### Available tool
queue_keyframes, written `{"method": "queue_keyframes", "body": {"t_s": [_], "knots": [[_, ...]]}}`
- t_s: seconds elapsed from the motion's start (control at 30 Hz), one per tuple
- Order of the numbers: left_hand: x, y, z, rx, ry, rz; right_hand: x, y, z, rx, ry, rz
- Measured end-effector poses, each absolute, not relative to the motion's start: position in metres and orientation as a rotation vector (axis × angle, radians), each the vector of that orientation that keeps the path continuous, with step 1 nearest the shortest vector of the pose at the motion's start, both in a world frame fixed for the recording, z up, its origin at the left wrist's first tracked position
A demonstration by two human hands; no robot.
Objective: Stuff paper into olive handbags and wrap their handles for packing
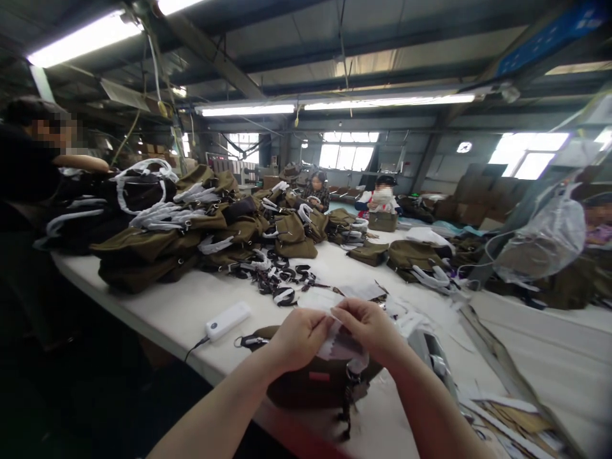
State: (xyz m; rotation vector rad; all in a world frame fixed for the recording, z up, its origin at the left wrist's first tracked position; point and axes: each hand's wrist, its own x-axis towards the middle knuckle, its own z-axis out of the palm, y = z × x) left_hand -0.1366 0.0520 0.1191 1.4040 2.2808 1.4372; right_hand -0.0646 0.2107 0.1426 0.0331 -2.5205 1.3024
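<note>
Both my hands meet over a dark olive bag [310, 389] on the near edge of the white table. My left hand [303, 335] is closed in a pinch on a thin white wrapping sheet [340, 344] with a jagged edge. Close beside it, my right hand [370, 328] pinches the same sheet, thumb and fingers together. The sheet hangs down over the top of the bag. A reddish label sits on the bag's front, and a dark strap [350, 401] dangles at its right side. On the left, a zip end with a metal ring sticks out.
A white power bank [228, 320] with a cable lies left of the bag. Behind are dark strap pieces [284, 280] and a large heap of olive bags [215, 223] with white-wrapped handles. A grey device [430, 357] stands at right. Other people sit or stand around the table.
</note>
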Motion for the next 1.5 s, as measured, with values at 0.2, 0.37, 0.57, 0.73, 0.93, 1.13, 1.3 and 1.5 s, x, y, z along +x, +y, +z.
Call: {"method": "queue_keyframes", "body": {"t_s": [0.2,0.37,0.57,0.73,0.93,1.13,1.3,1.5], "knots": [[-0.137,0.047,0.116,1.587,2.354,1.401,-0.06,0.203,0.152,0.062,-2.374,0.665],[-0.141,0.041,0.115,1.642,2.493,1.246,-0.057,0.209,0.165,0.018,-2.128,0.602],[-0.128,0.041,0.136,1.561,2.296,1.882,-0.053,0.195,0.174,0.166,-2.113,0.575],[-0.128,0.065,0.132,1.764,2.45,1.455,-0.04,0.185,0.181,0.304,-2.126,0.546],[-0.139,0.07,0.114,1.594,2.5,1.418,-0.028,0.196,0.178,0.207,-2.077,0.76],[-0.14,0.07,0.108,1.76,2.533,1.344,-0.052,0.194,0.157,0.303,-2.349,0.85],[-0.147,0.07,0.097,2.014,2.561,1.41,-0.05,0.191,0.149,0.31,-2.241,0.907],[-0.139,0.073,0.084,2.121,2.647,1.523,-0.035,0.189,0.153,0.414,-2.121,0.863]]}}
